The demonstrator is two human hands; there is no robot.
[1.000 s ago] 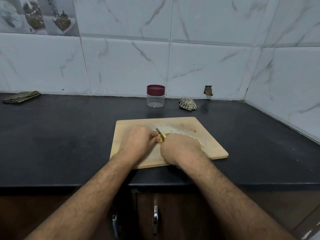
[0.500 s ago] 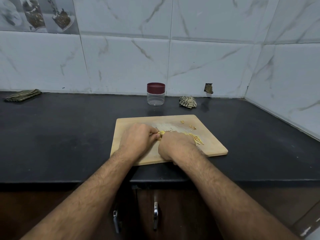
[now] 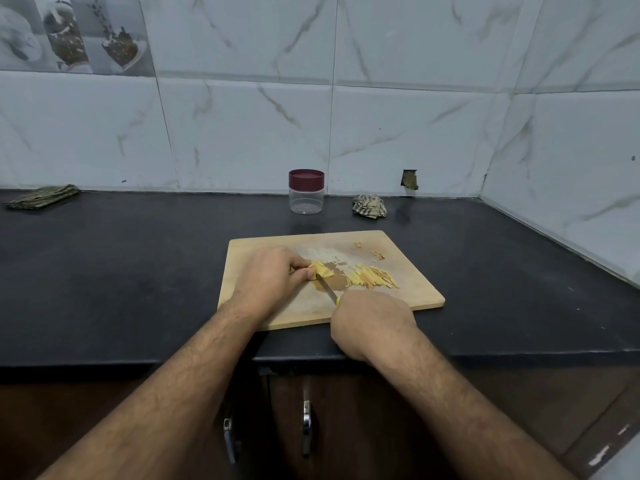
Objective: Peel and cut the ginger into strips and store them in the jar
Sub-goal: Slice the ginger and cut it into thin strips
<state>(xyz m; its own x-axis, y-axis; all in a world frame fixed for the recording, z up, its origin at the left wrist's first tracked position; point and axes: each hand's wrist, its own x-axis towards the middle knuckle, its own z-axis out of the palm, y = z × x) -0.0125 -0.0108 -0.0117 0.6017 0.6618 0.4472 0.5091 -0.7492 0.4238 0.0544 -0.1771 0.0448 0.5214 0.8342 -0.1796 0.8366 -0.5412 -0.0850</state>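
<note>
Left hand (image 3: 268, 278) is pinching the peeled ginger chunk (image 3: 320, 270) down on the wooden cutting board (image 3: 408, 292), while the right hand (image 3: 372, 322) is gripping a knife (image 3: 327, 289) whose blade is lying right beside it. Cut strips (image 3: 372, 278) are sitting piled just right of the blade, and the lidded jar (image 3: 306, 191) is standing behind the board by the wall.

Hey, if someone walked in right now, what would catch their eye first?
Two hands working on the wooden cutting board: the left hand pinches a ginger piece, the right hand holds a knife against it. A pile of ginger strips lies right of the blade, and a maroon-lidded jar stands behind.
</note>
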